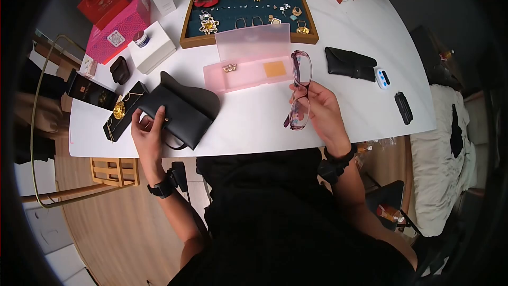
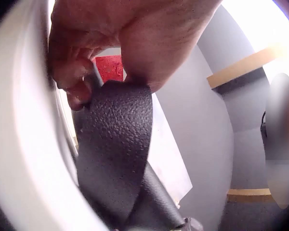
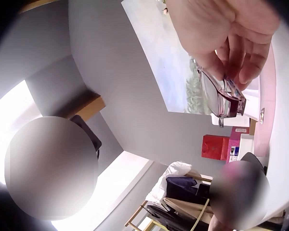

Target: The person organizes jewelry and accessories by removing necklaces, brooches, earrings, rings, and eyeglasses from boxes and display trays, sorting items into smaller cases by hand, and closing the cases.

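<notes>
My right hand [image 1: 327, 116] pinches a pair of purple-rimmed eyeglasses [image 1: 301, 93] between thumb and fingers, held up over the table's front. The right wrist view shows the eyeglasses [image 3: 239, 103] below the fingertips. At the left, my left hand [image 1: 148, 136] grips a black leather pouch [image 1: 182, 119] with a rounded flap spread to the right. Close up in the left wrist view, thumb and fingers hold the curved black leather [image 2: 118, 130]. Between the hands lies an opened pink case [image 1: 243, 82] holding a gold-toned ornament [image 1: 229, 68] and a yellow cloth [image 1: 274, 69].
A wooden jewelry box [image 1: 248, 39] stands behind the pink case. Boxes and a red bag [image 1: 103, 0] fill the back left. A black necklace stand [image 1: 117, 123] lies beside the pouch. At right are a black case [image 1: 349, 63], a white gadget [image 1: 382, 78] and a small black object [image 1: 403, 108].
</notes>
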Demonstrator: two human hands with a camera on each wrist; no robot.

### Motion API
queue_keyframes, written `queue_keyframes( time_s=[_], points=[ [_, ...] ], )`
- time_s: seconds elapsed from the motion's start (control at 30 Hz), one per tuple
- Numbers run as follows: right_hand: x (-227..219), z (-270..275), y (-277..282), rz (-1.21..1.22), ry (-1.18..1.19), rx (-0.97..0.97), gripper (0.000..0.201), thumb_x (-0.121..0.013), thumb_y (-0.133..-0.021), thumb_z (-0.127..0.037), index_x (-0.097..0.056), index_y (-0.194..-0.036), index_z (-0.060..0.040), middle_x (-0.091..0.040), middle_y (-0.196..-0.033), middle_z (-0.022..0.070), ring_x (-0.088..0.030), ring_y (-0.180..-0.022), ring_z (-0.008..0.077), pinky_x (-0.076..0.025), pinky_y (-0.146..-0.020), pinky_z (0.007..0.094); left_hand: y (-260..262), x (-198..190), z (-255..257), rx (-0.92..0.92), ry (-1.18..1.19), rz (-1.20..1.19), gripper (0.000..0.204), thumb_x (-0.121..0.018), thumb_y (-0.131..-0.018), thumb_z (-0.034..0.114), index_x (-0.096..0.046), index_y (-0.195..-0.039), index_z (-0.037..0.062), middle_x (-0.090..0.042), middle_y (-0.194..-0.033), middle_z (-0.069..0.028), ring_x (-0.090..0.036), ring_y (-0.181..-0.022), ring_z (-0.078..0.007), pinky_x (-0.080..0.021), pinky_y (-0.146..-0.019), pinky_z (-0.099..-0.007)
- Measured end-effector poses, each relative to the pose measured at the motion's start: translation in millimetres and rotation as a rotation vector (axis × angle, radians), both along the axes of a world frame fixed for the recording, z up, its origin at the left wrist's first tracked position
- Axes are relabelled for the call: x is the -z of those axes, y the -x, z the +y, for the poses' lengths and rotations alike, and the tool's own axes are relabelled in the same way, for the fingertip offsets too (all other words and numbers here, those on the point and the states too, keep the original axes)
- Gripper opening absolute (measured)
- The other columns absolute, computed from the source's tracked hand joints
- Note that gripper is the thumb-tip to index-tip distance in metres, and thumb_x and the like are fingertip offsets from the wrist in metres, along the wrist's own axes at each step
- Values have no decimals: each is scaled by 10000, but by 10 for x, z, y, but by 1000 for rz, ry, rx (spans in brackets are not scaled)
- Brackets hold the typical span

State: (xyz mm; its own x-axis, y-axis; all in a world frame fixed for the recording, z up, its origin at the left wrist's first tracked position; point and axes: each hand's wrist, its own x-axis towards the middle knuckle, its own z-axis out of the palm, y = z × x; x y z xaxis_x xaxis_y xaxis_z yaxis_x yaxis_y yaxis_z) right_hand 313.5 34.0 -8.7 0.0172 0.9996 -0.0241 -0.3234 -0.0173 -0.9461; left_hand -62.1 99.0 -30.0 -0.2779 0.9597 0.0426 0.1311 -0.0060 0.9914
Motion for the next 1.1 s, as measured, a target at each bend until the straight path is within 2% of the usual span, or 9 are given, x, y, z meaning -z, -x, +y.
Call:
queue_keyframes(
  time_s=[0.2,0.3,0.37,0.43,0.63,0.77,0.83,0.93,1.1],
  points=[
    [4,-12,54,-34,-10,-13,281,-598,-948,-52,-622,-1213,40,-669,-922,85,-621,-800,111,-468,-632,234,-189,-122,-67,-150,-54,482,494,-779,-886,165,-580,-1321,37,-430,-607,90,-366,-573,-10,-284,-541,-181],
    [2,-15,45,-37,-2,-15,258,-575,-953,-38,-631,-1193,38,-669,-924,82,-629,-815,115,-482,-645,234,-34,-28,0,-239,-320,439,393,-770,-888,143,-631,-1241,37,-420,-623,72,-364,-566,-15,-288,-534,-191],
    [0,-42,48,-28,9,-24,242,-561,-958,-34,-637,-1177,36,-671,-926,80,-633,-822,117,-494,-656,233,-81,-288,-88,-350,-501,290,258,-702,-934,73,-663,-1186,34,-447,-663,79,-373,-600,-7,-297,-560,-182],
    [-52,-35,86,-61,-4,-128,211,-527,-971,-31,-641,-1132,44,-675,-933,80,-633,-840,118,-523,-680,245,-203,-529,-246,-332,-421,205,231,-694,-934,50,-664,-1162,23,-457,-668,72,-389,-606,-15,-330,-581,-178],
    [-197,-86,210,87,50,-408,162,-562,-960,5,-681,-1059,53,-690,-885,61,-661,-795,113,-519,-708,227,-851,-604,-524,533,-98,-149,223,-717,-908,42,-682,-1128,37,-635,-813,45,-529,-662,-5,-413,-606,-173],
    [-106,6,187,-53,35,-482,177,-598,-972,-42,-681,-1104,42,-691,-854,64,-628,-677,79,-486,-579,209,-1357,-393,-552,796,28,-566,249,-659,-953,51,-626,-1187,-29,-686,-939,-34,-593,-690,-58,-514,-567,-215],
    [-64,50,180,-36,75,-462,189,-588,-984,-67,-680,-1114,36,-691,-844,61,-614,-651,70,-473,-553,205,-1416,-231,-496,814,15,-608,231,-636,-976,78,-619,-1164,-55,-700,-958,-85,-646,-734,-97,-573,-582,-255],
    [-95,84,205,20,115,-379,225,-565,-1009,-124,-675,-1134,27,-690,-824,54,-594,-619,58,-466,-531,205,-1481,-139,-473,616,-48,-661,228,-632,-989,138,-626,-1114,-52,-705,-960,-123,-711,-831,-178,-641,-759,-346],
    [-6,56,297,-1,-58,-93,310,-487,-1043,-189,-646,-1192,31,-699,-947,90,-628,-734,113,-527,-662,258,-1525,6,-420,435,-62,-694,242,-613,-1001,153,-614,-1138,-47,-702,-953,-131,-715,-845,-198,-637,-762,-346]
  ],
)
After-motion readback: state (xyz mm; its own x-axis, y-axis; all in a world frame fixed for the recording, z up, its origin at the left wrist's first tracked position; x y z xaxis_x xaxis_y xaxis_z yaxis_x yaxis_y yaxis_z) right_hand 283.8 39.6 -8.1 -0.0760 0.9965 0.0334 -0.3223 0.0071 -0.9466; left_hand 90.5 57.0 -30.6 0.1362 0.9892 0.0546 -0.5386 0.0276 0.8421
